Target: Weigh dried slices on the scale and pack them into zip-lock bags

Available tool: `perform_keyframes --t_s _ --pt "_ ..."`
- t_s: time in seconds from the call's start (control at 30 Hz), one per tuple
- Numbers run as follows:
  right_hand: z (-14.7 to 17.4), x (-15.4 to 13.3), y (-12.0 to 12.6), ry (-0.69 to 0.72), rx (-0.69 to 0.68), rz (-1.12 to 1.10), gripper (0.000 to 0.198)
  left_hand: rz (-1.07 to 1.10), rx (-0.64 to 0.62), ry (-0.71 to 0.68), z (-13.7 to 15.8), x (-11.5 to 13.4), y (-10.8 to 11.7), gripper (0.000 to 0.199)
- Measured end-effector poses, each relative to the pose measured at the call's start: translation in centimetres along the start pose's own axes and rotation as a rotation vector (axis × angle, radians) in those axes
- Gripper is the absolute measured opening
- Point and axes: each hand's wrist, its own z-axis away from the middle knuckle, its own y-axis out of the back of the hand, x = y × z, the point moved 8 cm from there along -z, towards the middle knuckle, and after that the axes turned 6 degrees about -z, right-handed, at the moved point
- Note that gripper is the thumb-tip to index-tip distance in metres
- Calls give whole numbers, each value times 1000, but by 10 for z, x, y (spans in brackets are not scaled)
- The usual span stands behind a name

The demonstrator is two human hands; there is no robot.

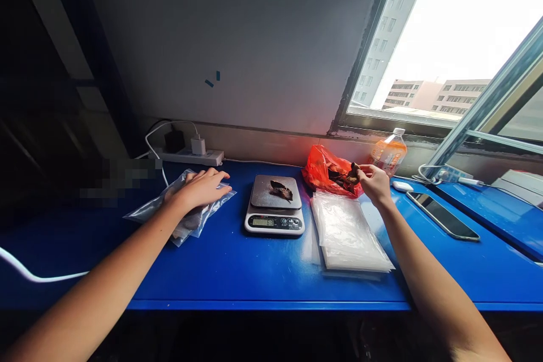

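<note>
My left hand (pixel 201 189) lies with fingers stretched over clear plastic bags (pixel 186 233), whose contents are mostly hidden under it. At the right, my right hand (pixel 375 184) pinches a dark brown dried piece (pixel 354 171) just above an open red plastic bag (pixel 314 165). More dark dried pieces (pixel 337 175) lie inside that bag. Between my hands stands a digital kitchen scale (pixel 275 222) with its display lit. On its metal plate rest dark dried pieces (pixel 281 190), curled and rough.
A stack of clear plastic bags (pixel 350 235) lies right of the scale. Behind are an orange drink bottle (pixel 388 153) and a power strip (pixel 212 157) with a white charger. A phone (pixel 443 216) and a white case (pixel 402 186) lie right on the blue table (pixel 237 277).
</note>
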Motion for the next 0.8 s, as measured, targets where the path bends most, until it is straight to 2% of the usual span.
perform_keyframes --t_s 0.1,0.33,0.67,0.8 --pt "4 4 1 -9 28 15 31 -15 -4 -9 -1 0 -1 55" --pt "9 -7 -8 76 13 91 24 -26 -20 -23 -3 0 -3 55" --pt "13 -20 -13 143 -29 95 31 -36 -50 -39 1 5 -3 56" --pt "22 -36 -9 129 -34 -1 33 -35 -54 -55 1 7 -4 56"
